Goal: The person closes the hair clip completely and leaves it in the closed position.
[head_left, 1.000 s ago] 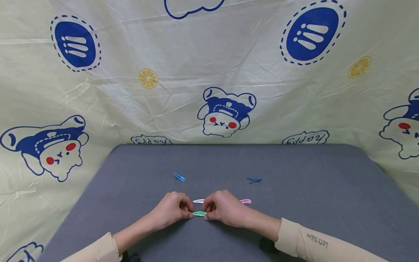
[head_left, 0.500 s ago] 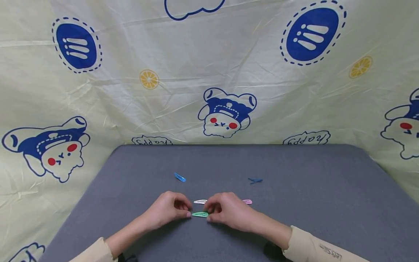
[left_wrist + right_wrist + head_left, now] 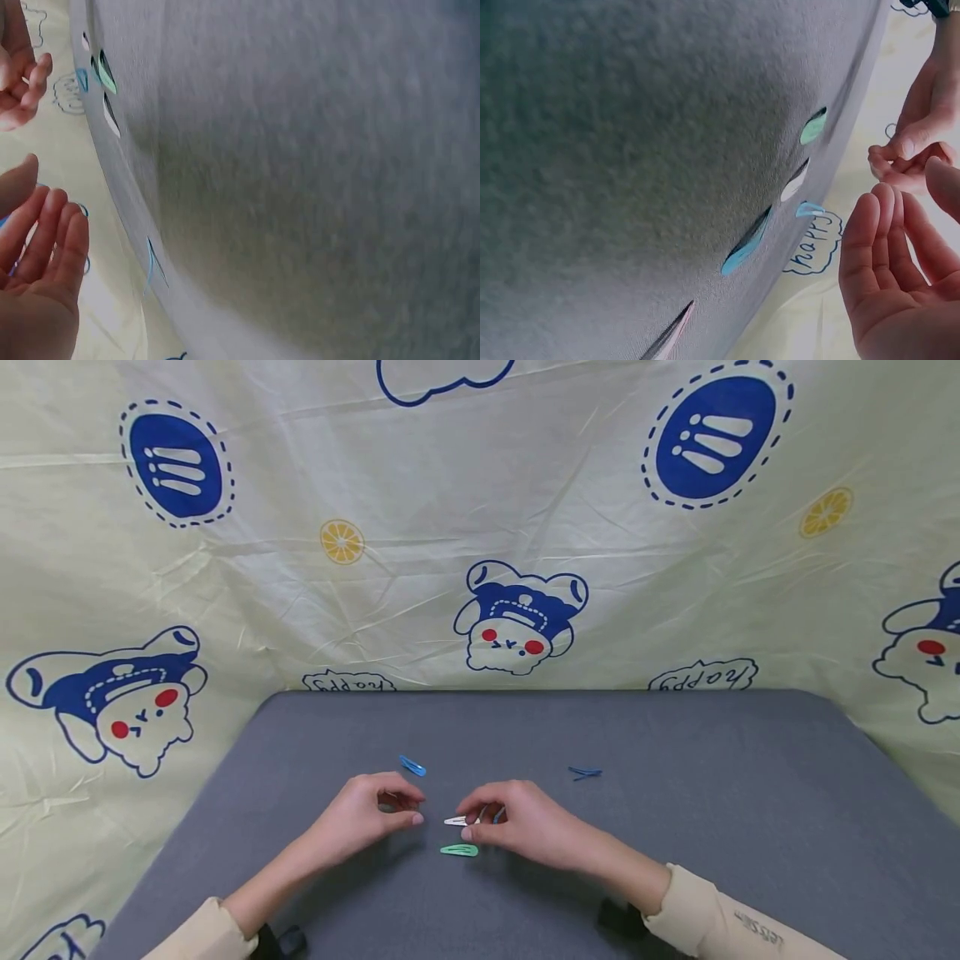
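A green snap hair clip lies flat on the grey table, nearest the person. Just beyond it is a white hair clip, partly covered by my right hand. That hand hovers with fingers relaxed and holds nothing. My left hand hangs to the left of the clips, thumb and fingers apart, also with nothing in it. In the right wrist view, a blue hair clip and a pink hair clip continue the row; the right hand mostly hides these two from the head camera.
Farther back on the grey table lie a bright blue clip at left and a darker blue clip at right, its arms spread. A printed cloth hangs behind the table's far edge.
Both hands have let go of the green clip's ends and lifted off it. The left moved away to the upper left, the right slightly farther from the person. The green clip stays on the table.
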`<state>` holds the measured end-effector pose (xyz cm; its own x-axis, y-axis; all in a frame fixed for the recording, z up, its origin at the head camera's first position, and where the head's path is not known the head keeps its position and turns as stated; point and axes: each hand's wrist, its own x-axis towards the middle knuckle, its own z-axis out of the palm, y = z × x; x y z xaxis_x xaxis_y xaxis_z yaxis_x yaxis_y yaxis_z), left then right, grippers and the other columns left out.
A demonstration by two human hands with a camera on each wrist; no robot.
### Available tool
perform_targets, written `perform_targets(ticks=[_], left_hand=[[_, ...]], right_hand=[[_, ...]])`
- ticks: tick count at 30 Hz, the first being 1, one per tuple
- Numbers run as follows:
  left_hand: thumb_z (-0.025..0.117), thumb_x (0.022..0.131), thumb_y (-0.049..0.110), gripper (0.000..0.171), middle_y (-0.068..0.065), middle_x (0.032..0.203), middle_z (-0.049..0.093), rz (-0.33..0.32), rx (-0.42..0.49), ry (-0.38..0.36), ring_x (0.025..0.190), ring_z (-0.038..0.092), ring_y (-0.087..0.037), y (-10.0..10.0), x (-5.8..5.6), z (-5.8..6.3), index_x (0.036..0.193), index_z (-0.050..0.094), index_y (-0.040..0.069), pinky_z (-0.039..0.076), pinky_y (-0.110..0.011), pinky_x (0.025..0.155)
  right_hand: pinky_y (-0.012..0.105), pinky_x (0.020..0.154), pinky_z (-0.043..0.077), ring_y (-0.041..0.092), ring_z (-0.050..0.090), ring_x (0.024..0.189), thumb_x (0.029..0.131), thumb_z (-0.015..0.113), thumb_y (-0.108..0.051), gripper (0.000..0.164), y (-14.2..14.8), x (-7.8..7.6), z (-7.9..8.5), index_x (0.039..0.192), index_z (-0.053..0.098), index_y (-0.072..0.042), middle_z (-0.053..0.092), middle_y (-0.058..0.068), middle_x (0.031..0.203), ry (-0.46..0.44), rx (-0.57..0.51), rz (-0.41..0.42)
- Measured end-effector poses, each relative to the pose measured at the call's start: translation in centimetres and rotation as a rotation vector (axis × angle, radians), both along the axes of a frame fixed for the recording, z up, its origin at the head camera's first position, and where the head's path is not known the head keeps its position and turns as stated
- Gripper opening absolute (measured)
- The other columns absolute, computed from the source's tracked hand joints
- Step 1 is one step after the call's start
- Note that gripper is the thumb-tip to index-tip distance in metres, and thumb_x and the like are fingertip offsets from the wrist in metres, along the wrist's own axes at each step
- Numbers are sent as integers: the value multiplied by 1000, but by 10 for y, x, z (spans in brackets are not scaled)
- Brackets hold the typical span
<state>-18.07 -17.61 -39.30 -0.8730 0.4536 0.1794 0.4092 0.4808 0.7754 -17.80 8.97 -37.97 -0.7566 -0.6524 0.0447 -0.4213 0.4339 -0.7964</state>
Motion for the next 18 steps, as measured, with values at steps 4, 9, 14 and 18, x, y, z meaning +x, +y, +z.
perform_targets(ticks=[4,9,14,18], left_hand=[[80,83,11,20,-7,97,70,-9,11,16,86,65,-12,-6,-6,2,101,74,7,54,-34,82],[79,83,11,19,-7,97,70,6,-2,47,86,65,-13,-16,-14,7,101,74,7,54,-36,83],[79,84,12,19,-5,95,70,37,-24,46,86,64,-14,-28,-23,13,101,75,7,53,-39,83],[78,84,12,20,-7,97,70,64,-27,34,87,65,-15,-36,-32,16,103,74,5,53,-41,84]], right_hand=[[28,73,51,9,60,83,91,72,-25,24,-2,-6,3,111,72,-12,65,-13,91,19,0,2],[29,76,51,9,60,85,92,72,-24,22,-6,-15,6,112,71,-14,65,-13,93,58,-14,-18],[30,77,51,9,60,86,93,71,-25,22,-13,-24,12,113,71,-16,67,-14,93,45,-22,-36],[31,77,52,10,60,87,93,69,-24,21,-18,-32,15,113,71,-17,67,-13,93,42,-25,-44]])
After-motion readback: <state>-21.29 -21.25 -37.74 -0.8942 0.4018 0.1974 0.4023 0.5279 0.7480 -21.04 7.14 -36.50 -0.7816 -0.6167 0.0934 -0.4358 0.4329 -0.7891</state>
